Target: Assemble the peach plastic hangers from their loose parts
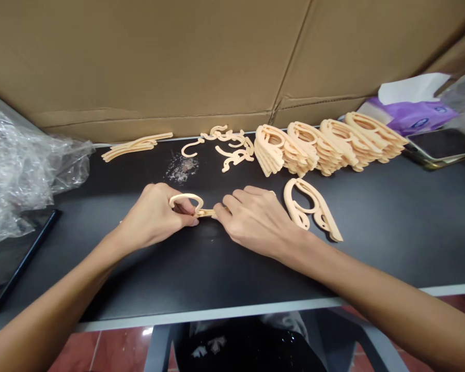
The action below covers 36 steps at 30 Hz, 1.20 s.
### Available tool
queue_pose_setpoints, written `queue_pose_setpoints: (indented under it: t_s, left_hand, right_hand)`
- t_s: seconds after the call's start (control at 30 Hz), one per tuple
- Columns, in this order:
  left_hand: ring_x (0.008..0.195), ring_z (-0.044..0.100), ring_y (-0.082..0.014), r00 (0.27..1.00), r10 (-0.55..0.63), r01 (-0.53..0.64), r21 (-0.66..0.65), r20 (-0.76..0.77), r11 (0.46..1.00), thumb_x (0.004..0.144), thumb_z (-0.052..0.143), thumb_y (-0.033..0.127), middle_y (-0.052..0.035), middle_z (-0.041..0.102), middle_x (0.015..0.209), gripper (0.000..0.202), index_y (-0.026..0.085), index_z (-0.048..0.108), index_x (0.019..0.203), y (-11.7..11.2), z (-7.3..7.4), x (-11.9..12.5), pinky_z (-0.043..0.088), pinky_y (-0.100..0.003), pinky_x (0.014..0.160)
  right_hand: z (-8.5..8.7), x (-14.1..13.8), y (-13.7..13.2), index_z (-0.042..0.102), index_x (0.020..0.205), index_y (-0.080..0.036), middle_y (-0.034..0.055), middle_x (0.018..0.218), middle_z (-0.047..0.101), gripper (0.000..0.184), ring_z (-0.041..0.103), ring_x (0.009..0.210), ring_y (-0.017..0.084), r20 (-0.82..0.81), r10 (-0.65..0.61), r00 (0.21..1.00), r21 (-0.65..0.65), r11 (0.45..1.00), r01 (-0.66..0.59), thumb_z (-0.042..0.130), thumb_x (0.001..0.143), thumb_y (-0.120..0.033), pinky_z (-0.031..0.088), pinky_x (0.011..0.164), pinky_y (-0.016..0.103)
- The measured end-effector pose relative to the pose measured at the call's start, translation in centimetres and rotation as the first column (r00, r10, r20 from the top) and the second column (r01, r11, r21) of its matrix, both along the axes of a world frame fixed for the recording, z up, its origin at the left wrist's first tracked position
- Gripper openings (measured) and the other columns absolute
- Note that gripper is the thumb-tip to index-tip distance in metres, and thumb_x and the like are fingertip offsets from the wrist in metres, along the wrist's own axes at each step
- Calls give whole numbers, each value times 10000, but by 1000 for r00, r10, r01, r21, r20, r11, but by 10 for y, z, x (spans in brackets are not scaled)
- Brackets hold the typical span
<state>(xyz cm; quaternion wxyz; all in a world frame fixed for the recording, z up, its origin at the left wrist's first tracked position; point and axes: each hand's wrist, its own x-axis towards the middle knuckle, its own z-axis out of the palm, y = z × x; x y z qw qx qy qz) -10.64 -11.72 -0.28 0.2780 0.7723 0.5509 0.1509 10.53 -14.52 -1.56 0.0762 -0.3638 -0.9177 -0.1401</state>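
Near the middle of the black table, a cream plastic folding hanger (206,212) is held between both hands, its curved hook (187,196) standing up. My left hand (159,216) pinches it by the base of the hook. From the other side, my right hand (251,219) is closed around an arm of the hanger, most of which its fingers hide. Just right of that hand, a folded hanger (312,209) lies flat. Loose hooks (236,152) are scattered behind the hands, and several slim hanger arms (135,147) lie at the back left.
Stacks of folded hangers (325,144) line the back right, beside a purple tissue pack (414,114) and a phone (445,147). Clear plastic wrap (27,170) and a dark flat device (19,258) occupy the left. Small shavings (182,168) lie mid-table. A cardboard wall (147,62) borders the back.
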Motion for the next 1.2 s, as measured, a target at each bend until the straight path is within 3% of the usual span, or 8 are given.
queue_pose_setpoints:
  t_s: [0.23, 0.37, 0.5, 0.6, 0.73, 0.83, 1.07, 1.2]
  left_hand:
    - [609, 629, -134, 997, -34, 35, -8, 64, 999, 640, 760, 239, 53, 697, 627, 133, 224, 768, 772, 1, 1, -2, 424, -206, 569]
    - [590, 610, -118, 990, -104, 111, -69, 95, 991, 674, 751, 253, 45, 682, 604, 50, 207, 748, 693, 4, 0, -3, 414, -195, 546]
    - [593, 615, -120, 979, -91, 117, -136, 181, 984, 679, 770, 270, 31, 691, 623, 114, 179, 708, 650, 6, -1, -4, 447, -207, 564]
    - [660, 669, -156, 971, 4, 27, -127, 240, 992, 647, 810, 292, -5, 727, 691, 175, 165, 701, 699, 6, -2, -2, 502, -234, 617]
    - [707, 704, -185, 961, 140, -136, -34, 237, 990, 642, 839, 381, -25, 747, 741, 304, 169, 704, 812, 8, -7, -2, 543, -273, 696]
    - [676, 682, -173, 971, 176, -189, 65, 164, 980, 675, 823, 470, -9, 728, 712, 347, 175, 709, 816, 11, -14, -4, 522, -271, 678]
    - [614, 598, -126, 996, -15, 43, 322, -87, 946, 877, 666, 414, 9, 703, 719, 235, 202, 741, 809, 1, -26, 3, 440, -253, 620]
    - [569, 560, -118, 980, -20, 105, 433, -196, 895, 914, 627, 362, 6, 704, 731, 208, 196, 739, 859, -5, -30, 6, 410, -261, 610]
  right_hand:
    - [-1, 2, 2, 671, 721, -141, 58, 649, 652, 340, 468, 555, 152, -35, 63, 997, 44, 997, -61, 439, 956, -60, 204, 572, 330]
    - [0, 4, 4, 693, 740, -146, 59, 676, 670, 328, 462, 573, 149, -44, 70, 997, -6, 997, -70, 462, 967, -95, 210, 591, 333]
    - [3, 5, 5, 713, 763, -144, 77, 703, 677, 310, 493, 612, 161, -64, -2, 998, -92, 996, -4, 498, 980, -195, 216, 609, 343]
    - [4, 5, 6, 734, 815, -145, 84, 772, 686, 328, 534, 684, 173, -110, -98, 989, -168, 983, 79, 483, 1002, -244, 225, 608, 341]
    - [7, 5, 9, 754, 900, -139, 97, 974, 678, 364, 578, 845, 184, -150, -211, 966, -269, 949, 166, 453, 1036, -290, 264, 609, 320]
    - [8, 4, 10, 764, 907, -141, 92, 963, 681, 400, 597, 890, 193, -125, -267, 956, -341, 916, 211, 429, 1051, -306, 288, 622, 315]
    - [-4, 1, 11, 762, 907, -146, 90, 895, 727, 377, 656, 858, 221, -90, -269, 959, -233, 942, 243, 448, 1040, -308, 348, 687, 339]
    - [-10, -1, 13, 751, 910, -152, 92, 905, 729, 388, 667, 879, 226, -94, -265, 960, -176, 953, 246, 431, 1051, -320, 352, 677, 337]
